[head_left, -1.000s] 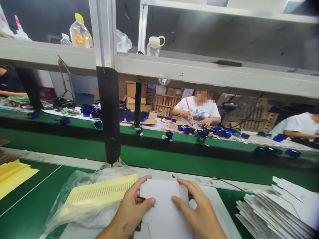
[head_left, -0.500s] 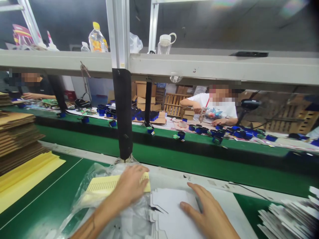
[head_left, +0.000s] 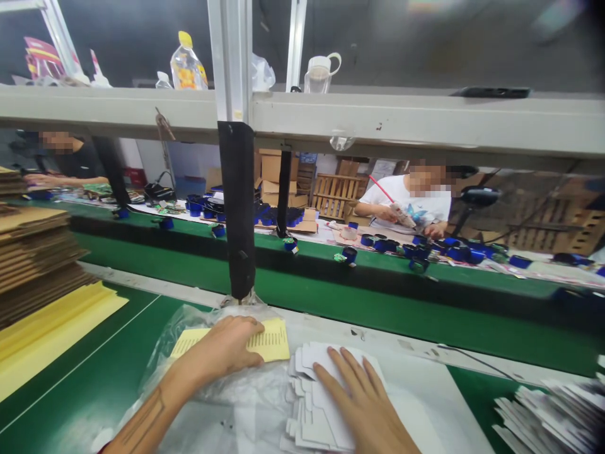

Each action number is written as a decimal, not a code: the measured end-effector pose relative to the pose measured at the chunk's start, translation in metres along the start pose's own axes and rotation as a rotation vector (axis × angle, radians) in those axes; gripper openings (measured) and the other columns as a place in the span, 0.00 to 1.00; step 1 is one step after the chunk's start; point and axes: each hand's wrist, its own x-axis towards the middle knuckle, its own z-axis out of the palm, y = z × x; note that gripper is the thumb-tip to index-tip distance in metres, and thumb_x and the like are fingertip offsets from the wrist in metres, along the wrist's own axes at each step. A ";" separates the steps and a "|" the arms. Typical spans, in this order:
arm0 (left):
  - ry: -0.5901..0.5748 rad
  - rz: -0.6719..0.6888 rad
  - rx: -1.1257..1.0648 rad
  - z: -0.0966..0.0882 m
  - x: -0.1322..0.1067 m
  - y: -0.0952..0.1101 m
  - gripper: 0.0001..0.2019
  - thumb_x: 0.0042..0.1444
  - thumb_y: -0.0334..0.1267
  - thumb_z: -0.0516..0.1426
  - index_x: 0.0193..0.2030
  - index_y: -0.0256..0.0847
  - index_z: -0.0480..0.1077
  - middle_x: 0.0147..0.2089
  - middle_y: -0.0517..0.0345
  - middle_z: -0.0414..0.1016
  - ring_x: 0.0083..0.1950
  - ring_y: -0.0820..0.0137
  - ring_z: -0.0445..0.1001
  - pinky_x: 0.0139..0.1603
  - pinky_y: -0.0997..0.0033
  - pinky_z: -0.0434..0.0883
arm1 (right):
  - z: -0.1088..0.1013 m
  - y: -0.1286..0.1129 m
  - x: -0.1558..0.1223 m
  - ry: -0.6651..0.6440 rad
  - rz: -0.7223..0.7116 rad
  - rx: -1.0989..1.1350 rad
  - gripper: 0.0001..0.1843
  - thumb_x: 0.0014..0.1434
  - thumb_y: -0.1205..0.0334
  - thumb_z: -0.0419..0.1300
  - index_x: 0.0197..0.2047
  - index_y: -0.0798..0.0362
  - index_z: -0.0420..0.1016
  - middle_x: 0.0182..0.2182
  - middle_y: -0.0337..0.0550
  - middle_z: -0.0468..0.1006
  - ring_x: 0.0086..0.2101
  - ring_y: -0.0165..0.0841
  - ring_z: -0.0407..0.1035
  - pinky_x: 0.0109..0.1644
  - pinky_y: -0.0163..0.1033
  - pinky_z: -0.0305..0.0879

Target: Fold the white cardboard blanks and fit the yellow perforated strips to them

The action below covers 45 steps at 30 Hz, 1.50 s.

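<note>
My left hand (head_left: 222, 350) lies flat, fingers stretched, on a yellow perforated sheet (head_left: 271, 339) that sits in a clear plastic bag (head_left: 198, 372). My right hand (head_left: 362, 397) rests palm down, fingers spread, on a fanned stack of white die-cut card blanks (head_left: 307, 403) just right of the bag. Neither hand grips anything.
Brown cardboard sheets (head_left: 33, 252) over yellow sheets (head_left: 51, 328) are piled at left. More white blanks (head_left: 553, 410) lie at right. A black post (head_left: 236, 208) stands just behind the bag. Beyond the green conveyor (head_left: 378, 302), people work among blue parts (head_left: 425, 249). Bottles stand on the overhead rail (head_left: 378, 120).
My left hand left the white card and moved left onto the yellow sheet in the bag. My right hand slid down and left, flat on the now fanned blanks. The view panned left.
</note>
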 end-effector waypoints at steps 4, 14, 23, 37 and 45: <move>0.043 0.046 0.020 0.002 0.001 -0.005 0.15 0.53 0.43 0.61 0.45 0.42 0.80 0.45 0.47 0.82 0.46 0.52 0.79 0.43 0.63 0.70 | -0.030 -0.001 0.006 -0.053 0.069 0.110 0.59 0.38 0.41 0.77 0.71 0.36 0.60 0.73 0.49 0.53 0.69 0.63 0.49 0.69 0.72 0.48; 0.482 0.241 0.227 -0.002 -0.003 0.011 0.16 0.61 0.27 0.49 0.28 0.37 0.75 0.26 0.50 0.78 0.28 0.60 0.77 0.32 0.65 0.69 | -0.030 -0.014 0.002 0.343 0.075 0.191 0.43 0.50 0.56 0.73 0.68 0.38 0.67 0.68 0.49 0.65 0.67 0.60 0.56 0.69 0.71 0.48; 1.091 0.980 0.187 0.054 -0.013 0.073 0.13 0.67 0.26 0.50 0.52 0.32 0.73 0.51 0.47 0.82 0.62 0.60 0.74 0.68 0.56 0.64 | -0.060 -0.038 0.005 0.491 0.530 1.428 0.45 0.58 0.35 0.63 0.69 0.54 0.62 0.44 0.58 0.84 0.41 0.49 0.81 0.38 0.46 0.78; 0.904 0.694 -0.125 0.024 -0.020 0.086 0.11 0.73 0.37 0.49 0.53 0.38 0.69 0.45 0.50 0.81 0.42 0.65 0.79 0.44 0.64 0.73 | -0.059 -0.043 0.007 0.428 0.413 1.643 0.41 0.42 0.44 0.77 0.58 0.47 0.73 0.40 0.49 0.83 0.36 0.41 0.80 0.42 0.45 0.76; 0.875 0.770 -0.036 0.017 -0.022 0.083 0.14 0.73 0.44 0.50 0.53 0.35 0.67 0.48 0.46 0.80 0.45 0.61 0.77 0.48 0.58 0.70 | -0.052 -0.040 0.006 0.430 0.383 1.458 0.34 0.45 0.40 0.74 0.53 0.47 0.81 0.40 0.50 0.86 0.40 0.43 0.81 0.45 0.44 0.77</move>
